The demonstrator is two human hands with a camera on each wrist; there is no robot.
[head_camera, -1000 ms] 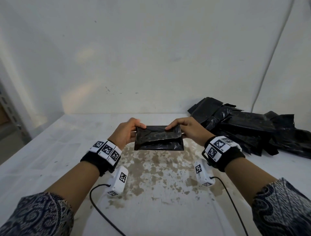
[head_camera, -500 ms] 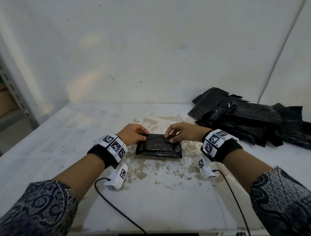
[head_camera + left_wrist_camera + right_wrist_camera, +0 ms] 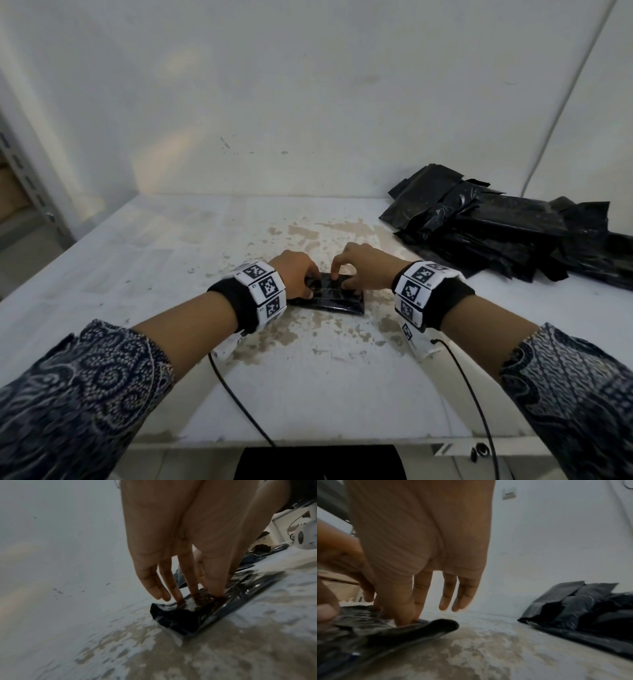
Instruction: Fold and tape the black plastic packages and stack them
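Note:
A folded black plastic package (image 3: 337, 303) lies flat on the stained white table (image 3: 171, 260), in front of me at the middle. My left hand (image 3: 308, 286) presses its left end with nearly straight fingers; the left wrist view shows the fingertips (image 3: 216, 593) on the glossy package (image 3: 180, 620). On the package's upper middle my right hand (image 3: 340, 279) bears down with thumb and index finger. In the right wrist view those fingers (image 3: 404, 615) touch the package (image 3: 385, 632), and the ring and little fingers hang free.
A loose pile of black plastic packages (image 3: 496, 236) lies at the table's far right against the wall, also seen as the pile (image 3: 583, 608) in the right wrist view. Black cables (image 3: 239, 401) trail from my wrists over the table's near edge. A metal shelf upright (image 3: 24, 178) stands at left.
The package was held up in both hands, then set down on the table. Both hands now press on it, closer together.

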